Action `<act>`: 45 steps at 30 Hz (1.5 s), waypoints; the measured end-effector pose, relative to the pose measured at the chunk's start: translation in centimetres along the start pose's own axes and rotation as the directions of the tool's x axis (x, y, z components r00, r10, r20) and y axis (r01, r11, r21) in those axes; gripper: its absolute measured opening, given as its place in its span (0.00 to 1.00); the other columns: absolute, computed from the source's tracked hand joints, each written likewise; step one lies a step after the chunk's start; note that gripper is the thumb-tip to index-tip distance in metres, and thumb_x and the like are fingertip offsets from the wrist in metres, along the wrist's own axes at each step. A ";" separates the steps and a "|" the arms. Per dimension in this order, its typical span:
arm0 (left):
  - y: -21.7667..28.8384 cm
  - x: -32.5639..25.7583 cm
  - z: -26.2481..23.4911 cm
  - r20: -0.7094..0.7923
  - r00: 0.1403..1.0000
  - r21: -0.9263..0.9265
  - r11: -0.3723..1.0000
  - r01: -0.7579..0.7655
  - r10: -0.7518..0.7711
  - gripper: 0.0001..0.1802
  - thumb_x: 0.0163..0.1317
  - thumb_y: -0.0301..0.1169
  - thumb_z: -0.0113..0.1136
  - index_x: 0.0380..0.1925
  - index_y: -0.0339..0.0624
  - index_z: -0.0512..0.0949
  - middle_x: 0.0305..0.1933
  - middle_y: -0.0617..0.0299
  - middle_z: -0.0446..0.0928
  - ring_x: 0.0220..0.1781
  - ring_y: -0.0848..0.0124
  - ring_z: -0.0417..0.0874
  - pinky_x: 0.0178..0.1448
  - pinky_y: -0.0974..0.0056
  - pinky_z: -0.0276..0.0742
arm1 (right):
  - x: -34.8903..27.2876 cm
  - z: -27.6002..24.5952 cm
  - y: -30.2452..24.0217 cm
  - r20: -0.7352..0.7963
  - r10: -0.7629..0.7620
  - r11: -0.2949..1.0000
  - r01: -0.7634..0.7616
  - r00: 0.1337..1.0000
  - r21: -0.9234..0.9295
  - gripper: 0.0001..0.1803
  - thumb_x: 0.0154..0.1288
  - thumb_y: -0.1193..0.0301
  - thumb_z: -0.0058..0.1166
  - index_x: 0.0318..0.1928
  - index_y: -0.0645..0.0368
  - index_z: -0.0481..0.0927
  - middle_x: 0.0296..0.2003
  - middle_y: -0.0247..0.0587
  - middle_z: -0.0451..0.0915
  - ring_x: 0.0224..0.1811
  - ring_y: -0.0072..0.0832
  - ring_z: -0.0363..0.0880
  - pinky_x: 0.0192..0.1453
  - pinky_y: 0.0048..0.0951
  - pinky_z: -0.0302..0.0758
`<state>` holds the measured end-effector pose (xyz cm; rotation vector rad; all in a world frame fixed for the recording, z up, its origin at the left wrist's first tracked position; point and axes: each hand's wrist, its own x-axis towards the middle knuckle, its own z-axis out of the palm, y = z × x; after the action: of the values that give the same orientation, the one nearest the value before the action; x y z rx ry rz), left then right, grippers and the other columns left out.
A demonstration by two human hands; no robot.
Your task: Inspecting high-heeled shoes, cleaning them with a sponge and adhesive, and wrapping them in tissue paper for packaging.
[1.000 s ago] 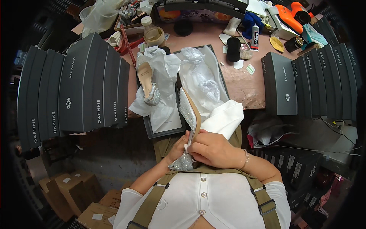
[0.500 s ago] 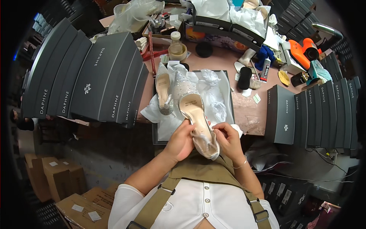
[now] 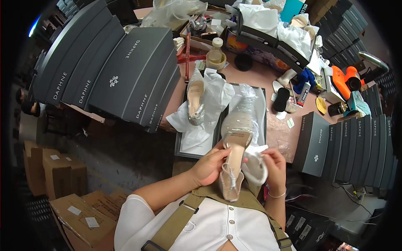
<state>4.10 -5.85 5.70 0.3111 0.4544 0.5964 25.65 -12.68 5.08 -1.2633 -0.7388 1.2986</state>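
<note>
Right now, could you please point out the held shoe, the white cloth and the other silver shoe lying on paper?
Held shoe [image 3: 236,158]: head view, on its beige insole.
White cloth [image 3: 254,169]: head view, hanging part.
Other silver shoe [image 3: 195,94]: head view, insole.

Grey shoeboxes [image 3: 130,79], cartons [image 3: 83,216] and a cluttered workbench [image 3: 279,131] mark a workshop.

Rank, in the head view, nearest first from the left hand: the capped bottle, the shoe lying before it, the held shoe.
From the left hand:
1. Held shoe, in its grip.
2. Lying shoe, ahead and slightly left.
3. Capped bottle, farther straight ahead.
</note>
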 end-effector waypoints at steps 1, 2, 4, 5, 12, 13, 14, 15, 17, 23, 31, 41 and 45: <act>-0.7 0.5 0.4 -0.025 0.997 0.014 0.998 -0.066 0.066 0.28 0.68 0.36 0.44 0.67 0.46 0.54 0.65 0.55 0.64 0.64 0.58 0.68 0.66 0.52 0.65 | 0.0 1.0 -0.1 0.087 0.009 0.987 0.005 0.996 -0.159 0.07 0.66 0.76 0.52 0.42 0.65 0.75 0.32 0.33 0.79 0.34 0.15 0.75 0.39 0.17 0.72; -1.1 0.7 0.7 -0.049 0.990 0.029 0.991 -0.130 0.131 0.29 0.67 0.35 0.44 0.67 0.48 0.54 0.65 0.56 0.63 0.65 0.59 0.66 0.67 0.54 0.63 | 0.1 2.1 0.0 0.169 0.034 0.950 0.021 0.985 -0.313 0.07 0.66 0.76 0.53 0.43 0.65 0.75 0.32 0.33 0.78 0.34 0.16 0.75 0.39 0.17 0.72; -1.2 0.4 1.0 -0.076 0.994 -0.145 0.985 -0.091 0.081 0.33 0.64 0.33 0.45 0.70 0.48 0.51 0.66 0.56 0.61 0.65 0.62 0.64 0.69 0.55 0.59 | 0.9 2.3 1.5 0.148 0.128 0.955 -0.082 0.981 -0.284 0.08 0.65 0.76 0.53 0.44 0.66 0.75 0.35 0.31 0.77 0.37 0.15 0.74 0.43 0.18 0.72; -1.2 0.2 0.5 -0.095 0.995 -0.129 0.990 -0.052 0.040 0.32 0.65 0.32 0.44 0.69 0.48 0.51 0.66 0.54 0.61 0.65 0.62 0.64 0.69 0.55 0.59 | 1.3 2.4 2.2 0.175 0.161 0.979 -0.134 0.971 -0.155 0.08 0.66 0.76 0.52 0.44 0.66 0.75 0.35 0.31 0.78 0.38 0.15 0.74 0.43 0.18 0.72; 1.4 -1.0 -0.7 -0.210 0.958 0.282 0.926 0.250 -0.194 0.37 0.66 0.23 0.52 0.70 0.46 0.46 0.58 0.53 0.65 0.61 0.63 0.70 0.70 0.55 0.63 | -0.4 3.3 5.4 0.339 0.250 0.959 -0.279 0.907 0.040 0.12 0.69 0.73 0.51 0.49 0.66 0.74 0.38 0.34 0.79 0.39 0.16 0.74 0.46 0.19 0.72; 1.3 -0.8 -1.2 -0.208 0.954 0.262 0.928 0.267 -0.216 0.42 0.64 0.25 0.55 0.71 0.47 0.41 0.54 0.55 0.64 0.57 0.67 0.69 0.64 0.58 0.67 | -0.6 3.9 5.2 0.329 0.255 0.959 -0.280 0.909 0.032 0.12 0.70 0.73 0.49 0.49 0.67 0.73 0.39 0.35 0.79 0.40 0.17 0.75 0.46 0.20 0.73; 1.1 -0.9 -1.0 -0.243 0.945 0.244 0.929 0.278 -0.219 0.42 0.65 0.26 0.54 0.72 0.47 0.41 0.54 0.56 0.64 0.57 0.67 0.69 0.63 0.56 0.66 | -0.8 3.9 5.6 0.322 0.263 0.957 -0.289 0.910 0.034 0.12 0.70 0.73 0.49 0.50 0.66 0.73 0.39 0.35 0.79 0.40 0.17 0.75 0.47 0.20 0.73; 1.0 -1.0 -0.7 -0.278 0.935 0.228 0.931 0.286 -0.220 0.41 0.65 0.28 0.53 0.72 0.48 0.40 0.54 0.57 0.64 0.57 0.67 0.68 0.63 0.55 0.65 | -0.9 3.9 6.1 0.318 0.268 0.955 -0.295 0.909 0.037 0.12 0.70 0.73 0.49 0.50 0.66 0.73 0.39 0.35 0.79 0.40 0.17 0.76 0.47 0.20 0.74; 1.0 -0.9 -0.3 -0.323 0.914 0.171 0.935 0.312 -0.245 0.38 0.67 0.31 0.51 0.72 0.51 0.43 0.55 0.58 0.65 0.58 0.67 0.68 0.63 0.52 0.64 | -1.1 3.9 6.2 0.321 0.263 0.958 -0.286 0.910 0.025 0.12 0.70 0.74 0.49 0.50 0.66 0.72 0.40 0.36 0.80 0.41 0.18 0.76 0.47 0.21 0.75; 1.2 -0.6 -0.2 -0.337 0.902 0.087 0.945 0.315 -0.270 0.31 0.70 0.37 0.45 0.71 0.56 0.49 0.58 0.63 0.65 0.60 0.67 0.66 0.64 0.49 0.62 | -1.3 2.4 6.6 0.025 0.142 0.989 -0.140 0.990 -0.046 0.08 0.68 0.75 0.51 0.45 0.65 0.75 0.37 0.34 0.79 0.37 0.16 0.75 0.44 0.18 0.72; 0.6 0.2 1.0 -0.424 0.878 0.199 0.923 0.329 -0.222 0.30 0.73 0.38 0.42 0.71 0.54 0.45 0.61 0.59 0.62 0.63 0.64 0.63 0.65 0.47 0.60 | -2.5 1.0 0.4 0.162 -0.106 0.912 0.161 0.981 -0.378 0.05 0.61 0.79 0.57 0.37 0.66 0.80 0.32 0.34 0.79 0.34 0.18 0.75 0.40 0.18 0.70; 0.6 1.7 3.5 -0.412 0.856 0.315 0.833 0.455 -0.312 0.32 0.72 0.38 0.45 0.71 0.51 0.45 0.66 0.53 0.58 0.68 0.63 0.58 0.69 0.50 0.55 | -3.5 3.6 -1.3 0.317 -0.143 0.716 0.319 0.938 -0.621 0.07 0.57 0.78 0.60 0.37 0.63 0.79 0.32 0.42 0.77 0.32 0.31 0.79 0.38 0.26 0.74; 4.1 1.4 3.6 -0.259 0.836 0.477 0.688 0.547 -0.485 0.34 0.70 0.37 0.49 0.71 0.47 0.46 0.64 0.56 0.62 0.66 0.69 0.62 0.70 0.54 0.57 | -5.2 3.1 0.5 0.227 0.015 0.915 0.078 0.974 -0.396 0.07 0.62 0.77 0.58 0.40 0.64 0.76 0.34 0.37 0.77 0.34 0.20 0.76 0.39 0.21 0.73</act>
<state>5.02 -2.31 9.94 0.6586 0.7890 -0.0942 21.54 -16.88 6.55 -1.4326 -1.2351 1.3177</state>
